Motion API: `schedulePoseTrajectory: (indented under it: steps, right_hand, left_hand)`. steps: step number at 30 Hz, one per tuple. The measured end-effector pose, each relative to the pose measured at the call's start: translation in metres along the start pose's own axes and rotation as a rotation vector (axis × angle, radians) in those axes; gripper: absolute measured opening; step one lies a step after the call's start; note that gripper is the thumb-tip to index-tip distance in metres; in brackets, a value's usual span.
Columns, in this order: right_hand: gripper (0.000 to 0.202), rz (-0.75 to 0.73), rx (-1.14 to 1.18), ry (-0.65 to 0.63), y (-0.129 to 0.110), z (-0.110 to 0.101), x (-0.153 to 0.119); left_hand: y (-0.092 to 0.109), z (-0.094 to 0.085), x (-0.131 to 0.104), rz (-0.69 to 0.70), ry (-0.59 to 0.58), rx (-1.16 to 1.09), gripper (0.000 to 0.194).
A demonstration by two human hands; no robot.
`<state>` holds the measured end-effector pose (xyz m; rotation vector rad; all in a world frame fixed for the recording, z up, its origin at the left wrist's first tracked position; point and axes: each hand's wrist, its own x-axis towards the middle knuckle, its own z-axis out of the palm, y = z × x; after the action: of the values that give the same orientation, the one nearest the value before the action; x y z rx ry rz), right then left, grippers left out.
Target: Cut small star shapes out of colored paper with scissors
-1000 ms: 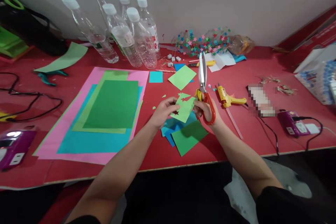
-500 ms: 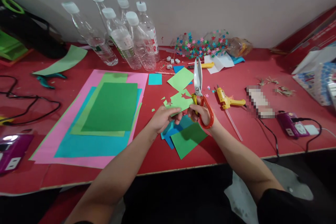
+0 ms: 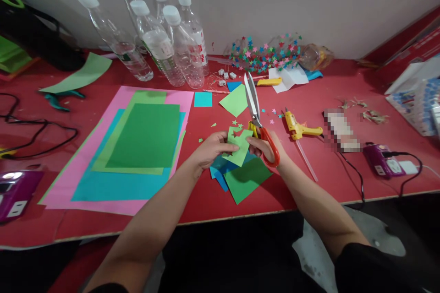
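Observation:
My left hand (image 3: 213, 147) pinches a light green sheet of paper (image 3: 240, 153) that has a star-shaped hole and ragged cut edges. My right hand (image 3: 264, 147) carries scissors (image 3: 253, 100) with one red and one yellow handle loop; their blades point up and away from me, slightly apart. The right fingertips also touch the right edge of that paper. Just beyond it lie a few small green paper stars (image 3: 235, 123) and light green scraps (image 3: 213, 124). Under my hands rest blue paper pieces (image 3: 220, 176) and a dark green sheet (image 3: 245, 181).
Stacked coloured sheets (image 3: 144, 137) lie left. Several clear bottles (image 3: 185, 57) stand at the back, beside a star-covered bottle (image 3: 264, 55) on its side. To the right are a yellow glue gun (image 3: 297, 128), a phone-like pixelated object (image 3: 342, 130) and a purple power strip (image 3: 381, 160). Cords run along both sides.
The light green paper has turned and come nearer to me, uncovering small green stars on the table. The scissors have tilted left in my right hand. The view has shifted slightly.

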<state>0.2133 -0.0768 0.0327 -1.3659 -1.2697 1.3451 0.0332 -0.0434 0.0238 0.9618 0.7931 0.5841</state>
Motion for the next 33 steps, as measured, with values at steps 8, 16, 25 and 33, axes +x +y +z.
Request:
schedulePoseTrajectory:
  steps: [8, 16, 25, 33]
  right_hand:
    - [0.016, 0.005, 0.062, -0.07, 0.008, -0.001, 0.003]
    - [0.017, 0.005, -0.023, -0.079, -0.003, 0.001, -0.002]
    - [0.017, -0.086, -0.139, -0.037, -0.004, 0.004, -0.006]
    - [0.036, -0.098, -0.305, -0.139, -0.015, -0.011, -0.008]
  left_hand:
    - [0.001, 0.002, -0.003, 0.072, 0.022, -0.072, 0.028]
    - [-0.002, 0.005, -0.003, 0.05, -0.007, -0.048, 0.017]
    - [-0.004, 0.005, -0.001, -0.044, 0.161, -0.094, 0.029]
    - [0.009, -0.014, 0.004, 0.387, 0.566, -0.172, 0.027]
